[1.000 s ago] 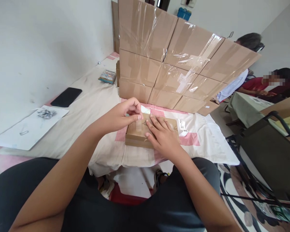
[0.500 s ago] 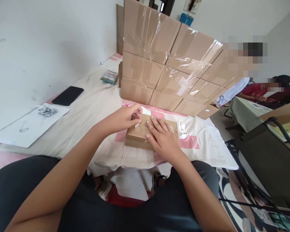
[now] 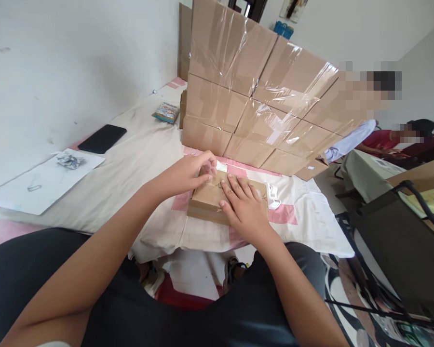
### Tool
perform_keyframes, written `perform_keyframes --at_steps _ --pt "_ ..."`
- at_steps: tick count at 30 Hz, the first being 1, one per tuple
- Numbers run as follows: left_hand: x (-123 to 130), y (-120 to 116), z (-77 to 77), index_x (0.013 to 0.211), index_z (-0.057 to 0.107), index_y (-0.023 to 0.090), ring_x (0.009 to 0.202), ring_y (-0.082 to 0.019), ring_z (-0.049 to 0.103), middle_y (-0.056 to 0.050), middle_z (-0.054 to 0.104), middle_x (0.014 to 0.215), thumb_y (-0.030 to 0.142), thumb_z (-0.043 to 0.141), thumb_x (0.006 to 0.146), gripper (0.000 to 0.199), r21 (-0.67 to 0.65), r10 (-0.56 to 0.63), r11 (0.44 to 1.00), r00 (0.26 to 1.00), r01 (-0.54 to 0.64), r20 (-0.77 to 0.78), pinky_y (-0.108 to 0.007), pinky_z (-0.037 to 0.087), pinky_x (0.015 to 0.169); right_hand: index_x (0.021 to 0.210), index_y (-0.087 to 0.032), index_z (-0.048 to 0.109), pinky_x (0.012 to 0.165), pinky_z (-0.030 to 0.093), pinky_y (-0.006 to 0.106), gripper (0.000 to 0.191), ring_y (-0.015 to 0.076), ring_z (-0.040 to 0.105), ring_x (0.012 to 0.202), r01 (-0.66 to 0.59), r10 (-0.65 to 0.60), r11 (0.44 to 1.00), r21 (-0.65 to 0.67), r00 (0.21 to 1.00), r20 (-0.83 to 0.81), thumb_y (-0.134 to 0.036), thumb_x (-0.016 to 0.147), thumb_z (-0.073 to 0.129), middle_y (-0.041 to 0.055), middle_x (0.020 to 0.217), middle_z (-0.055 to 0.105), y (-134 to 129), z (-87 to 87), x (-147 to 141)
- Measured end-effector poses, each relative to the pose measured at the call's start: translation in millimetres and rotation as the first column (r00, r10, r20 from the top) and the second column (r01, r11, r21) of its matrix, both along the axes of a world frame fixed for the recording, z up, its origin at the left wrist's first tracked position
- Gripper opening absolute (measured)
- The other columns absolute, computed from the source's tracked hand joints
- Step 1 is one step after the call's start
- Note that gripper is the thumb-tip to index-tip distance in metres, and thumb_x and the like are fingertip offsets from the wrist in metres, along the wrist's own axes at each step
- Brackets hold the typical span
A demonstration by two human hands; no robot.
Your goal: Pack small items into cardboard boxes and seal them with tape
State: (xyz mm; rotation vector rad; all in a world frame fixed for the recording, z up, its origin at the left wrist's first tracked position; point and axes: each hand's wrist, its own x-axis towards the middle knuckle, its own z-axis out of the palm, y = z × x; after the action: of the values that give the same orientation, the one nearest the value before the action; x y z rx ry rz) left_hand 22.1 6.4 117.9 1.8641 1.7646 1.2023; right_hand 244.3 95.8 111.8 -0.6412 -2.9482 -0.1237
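Right hand (image 3: 244, 205) flat on a box (image 3: 211, 197), left hand (image 3: 202, 171) at its far left corner

The box lies on the cloth (image 3: 148, 144) at the near side of the table, in front of the person's knees. Its top lies flat, so what is inside cannot be seen. The right hand rests on that top with the palm down and the fingers stretched out and somewhat spread, clasping nothing. The left hand's fingers curl, with the thumb below them; whether they pinch anything cannot be told. A dark mark shows on the box top by the right fingertips, too small to read.

Just beyond stands a stack (image 3: 220, 106) of brown cartons in three rows, bound in shiny clear film and tape; their contents are hidden. A carton (image 3: 305, 172) at the stack's lower right bears a small white label (image 3: 311, 168), unreadable here. Left of the stack lies a packet (image 3: 166, 112) with a printed, many-coloured face and a teal edge; its lettering cannot be made out.

A white plastic piece (image 3: 274, 198) lies just beside the box's right end. On the left, a crumpled wrapper (image 3: 71, 160) rests on a sheet of paper (image 3: 50, 185), and a black phone (image 3: 102, 139) lies near it.
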Motion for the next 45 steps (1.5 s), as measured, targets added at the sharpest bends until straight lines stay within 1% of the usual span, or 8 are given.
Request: perform_keyframes --at_steps 8,16,24,31,34,38,41,45 --pt "1 -7 11.2 0.104 0.056 0.023 0.102 -0.019 0.068 0.0 0.068 0.104 0.027 0.061 0.089 0.016 0.144 -0.037 0.989 0.991 0.018 0.132 -0.034 0.051 0.094 0.158 -0.021 0.043 0.125 0.027 0.057 0.056 0.0317 0.025 0.157 -0.006 0.006 1.0 0.011 1.0 -0.015 -0.044 0.108 0.035 0.0053 0.168 0.031 1 -1.1 0" --pt "8 -9 10.3 0.107 0.053 0.025 0.096 -0.018 0.069 -0.001 0.064 0.108 0.023 0.057 0.089 0.019 0.013 -0.105 0.994 0.972 0.104 0.209 -0.035 0.054 0.09 0.158 -0.021 0.042 0.126 0.025 0.055 0.057 0.0312 0.025 0.157 0.008 -0.008 1.0 0.0 1.0 0.002 -0.046 0.108 0.032 0.0036 0.168 0.03 0 1.3 0" --pt "7 -3 0.5 0.109 0.054 0.027 0.1 -0.019 0.07 -0.001 0.065 0.111 0.022 0.057 0.088 0.022 -0.006 -0.095 0.995 0.975 0.098 0.201 -0.037 0.054 0.091 0.158 -0.022 0.043 0.125 0.025 0.054 0.056 0.0307 0.028 0.156 -0.003 0.003 1.0 0.019 1.0 -0.015 -0.045 0.108 0.033 0.0036 0.168 0.032 2 -1.2 0" --pt "12 -7 8.5 0.107 0.05 0.026 0.076 -0.014 0.07 0.0 0.064 0.109 0.022 0.061 0.086 0.024 0.015 -0.157 0.986 0.912 0.164 0.38 -0.034 0.058 0.079 0.159 -0.021 0.041 0.125 0.025 0.054 0.057 0.0303 0.029 0.155 -0.007 0.007 1.0 0.019 1.0 -0.018 -0.045 0.108 0.032 0.0047 0.168 0.032 0 0.5 -1" --pt "10 -8 8.7 0.109 0.051 0.026 0.076 -0.013 0.069 -0.002 0.062 0.115 0.023 0.062 0.084 0.027 0.022 -0.125 0.992 0.929 0.125 0.349 -0.035 0.058 0.081 0.158 -0.022 0.042 0.125 0.025 0.054 0.056 0.0304 0.029 0.156 0.0 0.0 1.0 0.014 1.0 -0.017 -0.045 0.108 0.032 0.0042 0.168 0.032 0 0.9 -1" --pt "9 -8 8.6 0.115 0.052 0.028 0.092 -0.018 0.07 -0.003 0.063 0.122 0.024 0.061 0.084 0.033 -0.036 -0.112 0.992 0.967 0.123 0.229 -0.034 0.057 0.082 0.158 -0.022 0.042 0.125 0.025 0.053 0.056 0.0302 0.029 0.155 -0.003 0.003 1.0 0.017 1.0 -0.016 -0.045 0.108 0.031 0.0042 0.168 0.033 0 0.5 -1" --pt "11 -10 11.4 0.115 0.053 0.028 0.094 -0.019 0.07 -0.001 0.067 0.117 0.023 0.058 0.085 0.031 -0.094 -0.124 0.986 0.98 0.14 0.157 -0.032 0.055 0.079 0.159 -0.021 0.041 0.125 0.025 0.053 0.057 0.03 0.029 0.155 -0.006 0.006 1.0 0.02 1.0 -0.014 -0.045 0.108 0.031 0.0042 0.168 0.033 0 0.5 -1" --pt "15 -12 13.6 0.114 0.053 0.029 0.089 -0.02 0.07 0.001 0.07 0.106 0.021 0.054 0.086 0.029 -0.098 -0.086 0.991 0.994 0.093 0.067 -0.033 0.054 0.078 0.158 -0.021 0.042 0.124 0.026 0.053 0.056 0.0304 0.028 0.156 -0.007 0.008 1.0 0.027 1.0 -0.016 -0.044 0.108 0.031 0.0041 0.168 0.032 0 0.3 -1"
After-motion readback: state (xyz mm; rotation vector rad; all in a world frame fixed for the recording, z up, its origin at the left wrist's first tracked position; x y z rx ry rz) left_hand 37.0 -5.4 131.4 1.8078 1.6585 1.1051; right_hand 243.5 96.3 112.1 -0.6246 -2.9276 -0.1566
